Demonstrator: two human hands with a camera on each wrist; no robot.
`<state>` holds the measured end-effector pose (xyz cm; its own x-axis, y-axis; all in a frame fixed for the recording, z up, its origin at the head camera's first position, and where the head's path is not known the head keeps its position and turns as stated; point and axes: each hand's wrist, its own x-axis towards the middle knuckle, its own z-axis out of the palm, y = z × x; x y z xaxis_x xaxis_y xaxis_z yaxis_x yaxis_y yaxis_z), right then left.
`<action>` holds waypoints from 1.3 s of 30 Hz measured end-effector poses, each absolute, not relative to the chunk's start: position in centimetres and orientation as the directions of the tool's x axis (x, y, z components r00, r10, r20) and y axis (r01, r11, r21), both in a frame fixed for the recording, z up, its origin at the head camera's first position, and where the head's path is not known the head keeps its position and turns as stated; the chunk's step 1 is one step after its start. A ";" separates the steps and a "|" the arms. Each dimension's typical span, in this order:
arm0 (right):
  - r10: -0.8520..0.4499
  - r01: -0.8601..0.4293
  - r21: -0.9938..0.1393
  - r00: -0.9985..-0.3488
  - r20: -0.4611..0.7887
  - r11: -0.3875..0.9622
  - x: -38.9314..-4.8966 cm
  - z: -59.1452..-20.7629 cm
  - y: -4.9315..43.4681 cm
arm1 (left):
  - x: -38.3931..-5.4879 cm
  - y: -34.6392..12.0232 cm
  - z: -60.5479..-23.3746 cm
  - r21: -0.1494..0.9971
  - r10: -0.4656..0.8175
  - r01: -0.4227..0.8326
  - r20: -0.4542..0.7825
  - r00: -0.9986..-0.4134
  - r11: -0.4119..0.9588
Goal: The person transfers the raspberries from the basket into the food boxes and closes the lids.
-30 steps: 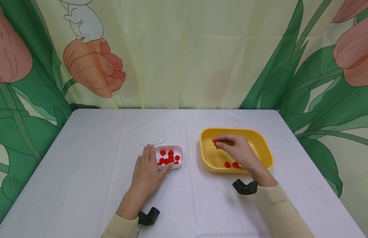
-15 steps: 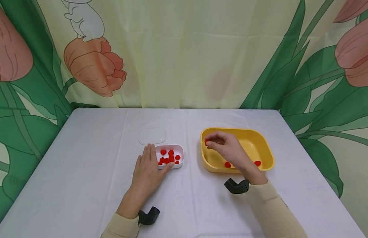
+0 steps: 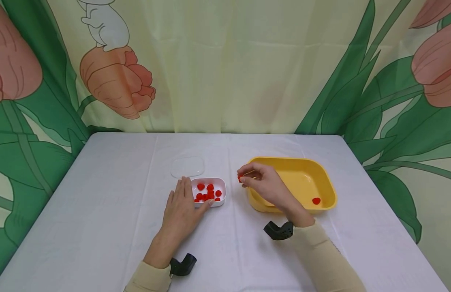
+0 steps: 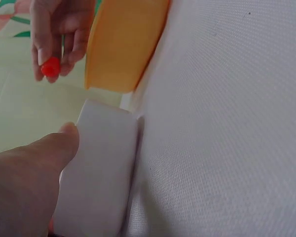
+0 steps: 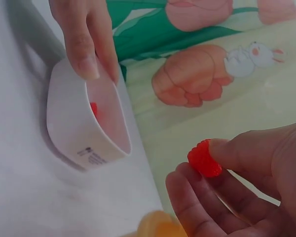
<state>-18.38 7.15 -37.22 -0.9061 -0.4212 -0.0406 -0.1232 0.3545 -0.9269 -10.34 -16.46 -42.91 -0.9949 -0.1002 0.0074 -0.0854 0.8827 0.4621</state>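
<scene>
My right hand (image 3: 266, 185) pinches a red raspberry (image 5: 205, 159) between thumb and fingertips, over the left rim of the yellow tray (image 3: 289, 161). Another raspberry (image 3: 316, 200) lies in the tray's near right part; the forearm and hand cover some of the tray. To the left stands a small white box (image 3: 223, 194) with several red raspberries (image 3: 210, 194) inside. My left hand (image 3: 180, 209) rests against this box, straight fingers along its left side and the thumb (image 4: 64, 143) at its near rim.
A clear, flat, lid-like piece (image 3: 187, 167) lies just behind the white box. White cloth (image 3: 90, 219) covers the table, and a printed curtain (image 3: 225, 73) hangs behind its far edge. Each wrist carries a black camera mount (image 3: 183, 265).
My right hand has moved left with the raspberry, from above the tray's inside to its left rim. The left hand and the white box have stayed in place.
</scene>
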 end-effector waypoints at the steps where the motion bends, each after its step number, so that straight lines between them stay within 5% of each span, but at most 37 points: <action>1: -0.427 -0.127 -0.928 -0.904 -0.037 0.351 -18.3 -37.2 6.9 | -10.3 -16.5 -42.9 0.461 -0.101 -0.086 0.007 -0.995 0.883; 39: -0.505 -0.195 -0.874 -0.861 -0.066 0.445 -17.7 -39.1 0.1 | -10.3 -16.6 -42.8 0.450 -0.090 -0.072 0.017 -0.996 0.890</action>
<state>-17.74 0.12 -39.13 -0.8605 -0.5052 -0.0656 -0.1949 0.4455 -0.8738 -10.28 -16.59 -42.83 -0.9958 -0.0896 0.0174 -0.0723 0.8902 0.4498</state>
